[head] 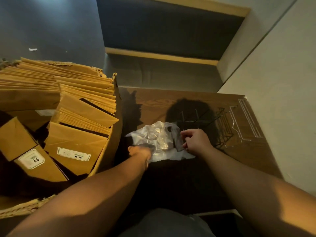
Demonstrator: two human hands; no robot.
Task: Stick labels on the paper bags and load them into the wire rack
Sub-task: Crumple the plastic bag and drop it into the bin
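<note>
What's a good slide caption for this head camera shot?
Both hands, left hand and right hand, work a clear plastic bag beside a cardboard box of paper bags.

Cardboard box [109, 147] at left, packed with paper bags [82, 115] standing in rows; two labelled bags [73, 151] nearest the viewer inside it. Tabletop [153, 103] just right of the box. Plastic wrapper [157, 139] on the tabletop near its middle, left hand [140, 152] on its near-left edge, right hand [196, 141] at its right edge. Wire rack [205, 124] behind and right of the wrapper. Wall [282, 82] at far right; padded bench [162, 72] behind the tabletop.
</note>
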